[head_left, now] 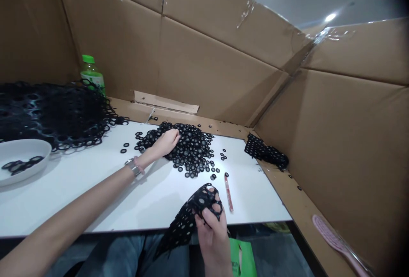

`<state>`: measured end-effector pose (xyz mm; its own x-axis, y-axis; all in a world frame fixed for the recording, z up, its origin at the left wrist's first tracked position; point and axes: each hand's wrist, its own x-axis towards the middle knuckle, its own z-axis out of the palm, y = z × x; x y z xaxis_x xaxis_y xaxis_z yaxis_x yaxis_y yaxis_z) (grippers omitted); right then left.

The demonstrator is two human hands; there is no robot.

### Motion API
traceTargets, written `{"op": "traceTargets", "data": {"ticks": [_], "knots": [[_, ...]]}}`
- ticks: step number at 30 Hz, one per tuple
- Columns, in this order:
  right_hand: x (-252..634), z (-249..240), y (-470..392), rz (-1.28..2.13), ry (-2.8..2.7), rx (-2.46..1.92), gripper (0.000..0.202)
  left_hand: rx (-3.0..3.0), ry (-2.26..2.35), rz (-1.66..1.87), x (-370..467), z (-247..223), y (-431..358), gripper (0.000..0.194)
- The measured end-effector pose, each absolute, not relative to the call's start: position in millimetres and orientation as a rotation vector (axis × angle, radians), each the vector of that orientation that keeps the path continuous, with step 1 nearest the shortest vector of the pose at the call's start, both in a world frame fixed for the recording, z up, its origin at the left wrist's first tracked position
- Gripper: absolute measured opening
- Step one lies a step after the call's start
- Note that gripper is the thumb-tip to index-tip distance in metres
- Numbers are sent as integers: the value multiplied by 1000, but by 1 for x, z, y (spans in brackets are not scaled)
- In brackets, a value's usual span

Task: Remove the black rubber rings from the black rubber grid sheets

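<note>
My left hand [169, 141] rests on the upper part of a pile of small black rings [193, 151] with grey centres. Its fingers are curled together, and whatever they pinch is too small to make out. Nearer to me, my right hand [212, 226] grips a black perforated sheet [182, 226], which hangs down to the left past the table's front edge. The fingers of that hand poke up behind the sheet's upper end, with the thumb in front. Loose rings [223, 157] lie to the right of the pile.
A white bowl [25, 145] with black pieces and a heap of black netting [54, 115] are at the left, by a green-capped bottle [92, 74]. A red stick [228, 194], a folded black sheet [265, 152] and a pink brush [329, 232] are at the right. Cardboard walls [207, 72] surround the white table [134, 209].
</note>
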<state>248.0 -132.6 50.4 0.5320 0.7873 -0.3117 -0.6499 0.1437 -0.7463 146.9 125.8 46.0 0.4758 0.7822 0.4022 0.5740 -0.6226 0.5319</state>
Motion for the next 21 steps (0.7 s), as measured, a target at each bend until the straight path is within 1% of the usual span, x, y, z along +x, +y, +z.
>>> {"op": "traceTargets", "data": {"ticks": [3, 4, 8, 10, 12, 14, 16, 19, 21], "knots": [[247, 53, -131, 1033, -210, -987, 42, 2433, 1151, 885, 158, 42, 140, 2], [247, 54, -131, 1042, -203, -963, 43, 2444, 1154, 881, 160, 41, 140, 2], [248, 52, -129, 1062, -198, -925, 48, 2455, 1071, 953, 161, 53, 114, 8], [247, 49, -127, 1045, -198, -973, 54, 2426, 870, 946, 155, 67, 83, 21], [246, 45, -125, 1002, -242, -1027, 59, 2393, 582, 751, 148, 83, 45, 35], [246, 39, -124, 965, -347, -1080, 61, 2416, 346, 552, 139, 97, 10, 39], [246, 33, -125, 922, -422, -1131, 63, 2444, 334, 423, 132, 105, -16, 36], [244, 29, -127, 893, -398, -1141, 67, 2463, 391, 344, 126, 107, -34, 27], [242, 32, -128, 930, -326, -1100, 61, 2425, 410, 363, 125, 102, -35, 26]]}}
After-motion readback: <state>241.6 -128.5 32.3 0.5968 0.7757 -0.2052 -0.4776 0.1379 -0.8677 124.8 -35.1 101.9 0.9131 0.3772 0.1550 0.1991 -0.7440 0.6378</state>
